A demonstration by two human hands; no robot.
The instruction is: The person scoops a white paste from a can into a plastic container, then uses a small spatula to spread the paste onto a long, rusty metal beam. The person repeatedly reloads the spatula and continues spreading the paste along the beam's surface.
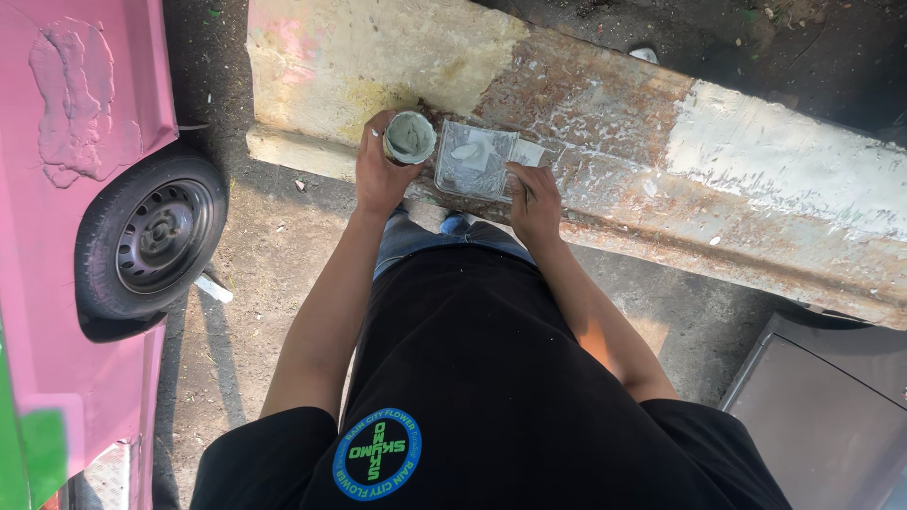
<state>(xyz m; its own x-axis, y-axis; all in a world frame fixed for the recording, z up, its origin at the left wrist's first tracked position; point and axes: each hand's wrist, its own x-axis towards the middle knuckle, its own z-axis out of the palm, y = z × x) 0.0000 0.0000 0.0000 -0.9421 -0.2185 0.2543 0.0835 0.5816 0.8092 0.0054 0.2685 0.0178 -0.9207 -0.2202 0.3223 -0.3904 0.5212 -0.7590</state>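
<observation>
My left hand [378, 170] is wrapped around a small round can [409, 138] of grey putty that rests on a worn concrete barrier [605, 123]. Beside the can lies a square grey mixing board [475, 158] smeared with putty. My right hand [534, 203] holds a flat metal spreader [526, 154] at the board's right edge; its blade lies on the board.
A pink car [76, 113] with a black wheel [151, 236] and a patch of filler on its panel stands at the left. A grey car body [831, 416] fills the lower right corner. Dark asphalt lies between them, with a small white scrap by the wheel.
</observation>
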